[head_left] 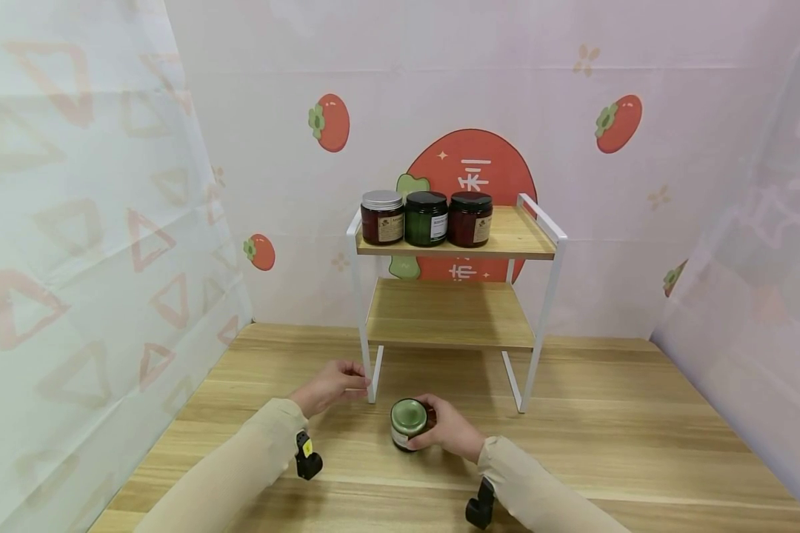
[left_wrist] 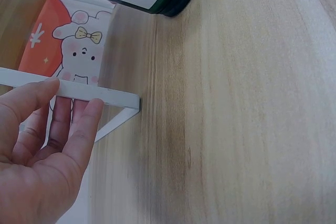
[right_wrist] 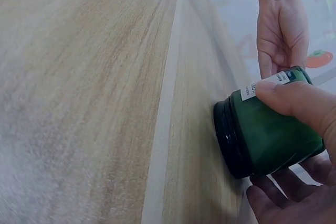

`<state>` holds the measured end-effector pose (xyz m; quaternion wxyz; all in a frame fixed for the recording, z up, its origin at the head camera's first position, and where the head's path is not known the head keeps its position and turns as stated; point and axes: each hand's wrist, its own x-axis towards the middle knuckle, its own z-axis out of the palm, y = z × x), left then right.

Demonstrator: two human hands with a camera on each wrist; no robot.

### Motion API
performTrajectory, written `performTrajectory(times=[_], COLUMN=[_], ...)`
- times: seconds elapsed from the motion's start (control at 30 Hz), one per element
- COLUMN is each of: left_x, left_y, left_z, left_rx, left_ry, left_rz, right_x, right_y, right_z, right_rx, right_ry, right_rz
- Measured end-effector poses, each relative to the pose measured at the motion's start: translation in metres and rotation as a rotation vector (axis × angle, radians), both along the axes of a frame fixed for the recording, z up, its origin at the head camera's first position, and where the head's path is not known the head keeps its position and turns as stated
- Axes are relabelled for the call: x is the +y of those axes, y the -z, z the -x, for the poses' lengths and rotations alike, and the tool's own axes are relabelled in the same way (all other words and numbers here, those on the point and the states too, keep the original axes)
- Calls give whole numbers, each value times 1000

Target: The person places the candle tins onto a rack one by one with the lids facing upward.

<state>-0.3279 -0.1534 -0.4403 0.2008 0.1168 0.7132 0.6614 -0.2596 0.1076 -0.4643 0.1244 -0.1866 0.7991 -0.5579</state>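
Observation:
A green glass jar (head_left: 410, 418) with a white label is upside down, its black lid (right_wrist: 231, 140) facing the tabletop. My right hand (head_left: 450, 429) grips this jar around its side, thumb over the label (right_wrist: 262, 86). Whether the lid touches the wood I cannot tell. Left of it, my left hand (head_left: 333, 386) pinches the lower front leg (left_wrist: 118, 97) of a two-tier shelf (head_left: 450, 311) between thumb and fingers. On the upper tier, three jars stand in a row: a dark red jar (head_left: 382, 218) with a silver lid, a green jar (head_left: 427, 220) and a dark red jar (head_left: 470, 220) with black lids.
The shelf has white metal legs and wooden boards, and stands on a wood-grain table (head_left: 613, 414). Patterned cloth walls (head_left: 293, 192) enclose the table at the back and both sides. Each wrist wears a small black camera (head_left: 308, 457).

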Motion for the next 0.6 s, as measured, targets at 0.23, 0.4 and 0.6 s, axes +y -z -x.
performTrajectory(times=[0.23, 0.4, 0.6], left_x=[-1, -1, 0], left_y=[0, 0, -2], left_z=[0, 0, -2], left_rx=[4, 9, 15], left_ry=[4, 7, 12], left_rz=[-1, 0, 3], right_x=[-2, -2, 1], right_y=[-3, -2, -1], right_z=[1, 3, 3], right_rx=[21, 53, 99], right_ry=[-5, 11, 32], right_rz=[-30, -88, -150])
